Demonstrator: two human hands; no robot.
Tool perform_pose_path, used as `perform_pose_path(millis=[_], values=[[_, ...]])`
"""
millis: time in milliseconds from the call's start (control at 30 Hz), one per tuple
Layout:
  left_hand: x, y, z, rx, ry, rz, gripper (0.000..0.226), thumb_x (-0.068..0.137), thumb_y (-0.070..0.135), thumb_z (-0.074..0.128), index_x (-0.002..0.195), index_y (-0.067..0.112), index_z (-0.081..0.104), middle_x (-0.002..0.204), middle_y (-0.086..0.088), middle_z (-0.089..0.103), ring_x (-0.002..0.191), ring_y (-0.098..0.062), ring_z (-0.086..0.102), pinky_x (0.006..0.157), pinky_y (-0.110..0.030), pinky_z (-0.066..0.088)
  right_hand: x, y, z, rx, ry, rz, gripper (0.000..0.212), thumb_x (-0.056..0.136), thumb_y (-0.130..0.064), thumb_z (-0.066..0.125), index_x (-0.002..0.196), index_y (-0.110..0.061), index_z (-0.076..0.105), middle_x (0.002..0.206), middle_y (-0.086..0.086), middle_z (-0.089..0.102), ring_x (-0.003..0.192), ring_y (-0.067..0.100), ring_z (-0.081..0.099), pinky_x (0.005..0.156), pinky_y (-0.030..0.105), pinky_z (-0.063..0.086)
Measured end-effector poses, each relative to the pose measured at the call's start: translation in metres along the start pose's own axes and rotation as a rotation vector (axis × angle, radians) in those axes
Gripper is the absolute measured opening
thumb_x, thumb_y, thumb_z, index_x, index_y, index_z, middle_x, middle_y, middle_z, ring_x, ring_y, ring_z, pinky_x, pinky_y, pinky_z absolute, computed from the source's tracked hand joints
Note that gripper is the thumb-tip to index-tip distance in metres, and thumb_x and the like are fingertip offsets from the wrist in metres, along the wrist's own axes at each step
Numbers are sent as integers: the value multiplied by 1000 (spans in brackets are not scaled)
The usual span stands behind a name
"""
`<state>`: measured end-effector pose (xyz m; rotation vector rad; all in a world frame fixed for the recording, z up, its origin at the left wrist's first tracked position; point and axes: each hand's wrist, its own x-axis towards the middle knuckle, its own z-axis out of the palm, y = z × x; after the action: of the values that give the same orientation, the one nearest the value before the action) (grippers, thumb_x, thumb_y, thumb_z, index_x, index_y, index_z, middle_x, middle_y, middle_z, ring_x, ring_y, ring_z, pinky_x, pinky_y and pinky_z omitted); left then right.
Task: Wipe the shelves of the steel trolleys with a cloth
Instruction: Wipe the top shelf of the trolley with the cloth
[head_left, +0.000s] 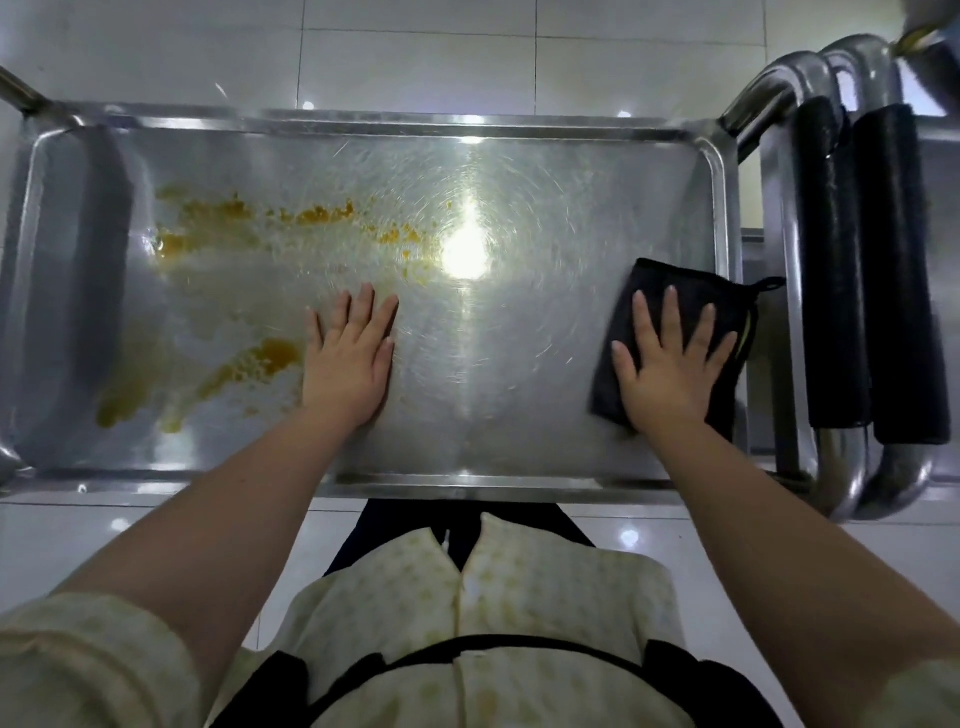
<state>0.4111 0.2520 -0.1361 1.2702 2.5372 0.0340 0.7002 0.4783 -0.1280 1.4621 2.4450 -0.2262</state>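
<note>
Right hand (670, 369) flat, fingers spread, pressing black cloth (680, 312) on steel shelf (519, 415); cloth partly hidden beneath. Left hand (350, 358) flat on bare steel. Yellow smears (234, 218) blurred.

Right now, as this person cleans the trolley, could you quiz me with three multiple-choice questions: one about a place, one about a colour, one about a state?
1. Where on the shelf is the cloth?
A) left end
B) centre
C) right end

2. What colour are the stains?
A) red
B) orange-yellow
C) blue

3. How is the left hand?
A) flat on bare steel, holding nothing
B) gripping the cloth
C) clutching a handle

Answers:
1 C, the cloth lies under the right hand, near the shelf's right rim.
2 B, orange-yellow smears spread over the shelf's left half.
3 A, its fingers lie straight on the metal.
</note>
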Motion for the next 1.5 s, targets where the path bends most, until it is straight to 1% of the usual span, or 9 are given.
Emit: perform_pose_path(millis=[133,400,533,833,967,1067,1200,1300,1500], values=[[-2,-3,4,8,37,5,51,105,33,26,154,31,17,163,0,9,150,-27,6,118,-53,-6,-39,-67,12,-1,-7,-195,64,92,-63,3,150,-41,-15,162,-5,-14,146,45,-12,112,67,-8],[-1,-4,3,-7,68,17,52,102,27,25,154,33,20,163,2,11,150,-24,4,118,-50,-9,-93,-175,27,-34,16,-644,63,97,-60,26,155,-39,16,165,-2,7,148,42,-5,113,67,-1],[1,-3,2,-18,61,22,51,103,31,25,154,33,20,163,3,9,150,-23,4,118,-49,-10,-88,-149,25,2,61,-561,62,96,-62,32,153,-42,20,163,-6,14,150,36,4,115,63,6],[-1,-6,8,-14,70,41,52,101,39,20,154,35,16,163,4,9,150,-23,3,116,-50,-11,-71,19,23,45,-4,143,66,90,-69,7,151,-49,-6,164,-9,-4,150,30,-9,117,59,-8],[0,-6,8,6,72,33,53,101,37,18,154,34,14,163,3,7,150,-23,2,117,-49,-11,-65,-1,21,60,6,282,66,90,-64,1,152,-43,-8,165,-6,-7,148,37,-10,114,65,-5],[0,-4,7,-24,82,33,54,99,30,23,153,32,20,163,2,11,150,-24,5,117,-49,-11,-63,-81,20,80,22,179,68,91,-61,10,154,-40,-3,164,-4,-6,148,43,-5,113,67,-6],[-1,-6,5,-104,110,3,58,98,19,34,154,23,21,163,-4,12,150,-24,6,119,-46,-8,-85,-211,26,21,4,-328,66,93,-59,21,155,-39,8,163,-7,-1,148,42,-4,113,66,-10],[0,-9,2,-139,97,-72,61,98,15,34,155,18,14,163,-8,8,150,-26,2,120,-39,-7,-80,-226,24,26,1,-505,63,96,-58,28,155,-40,14,164,-7,9,150,37,-2,115,64,-4],[-1,-3,1,-87,81,-82,58,101,21,28,156,20,11,163,-5,3,150,-25,-1,121,-40,-7,-2,-90,6,63,68,-182,64,93,-64,22,153,-46,7,163,-11,5,150,32,0,114,58,-9]])
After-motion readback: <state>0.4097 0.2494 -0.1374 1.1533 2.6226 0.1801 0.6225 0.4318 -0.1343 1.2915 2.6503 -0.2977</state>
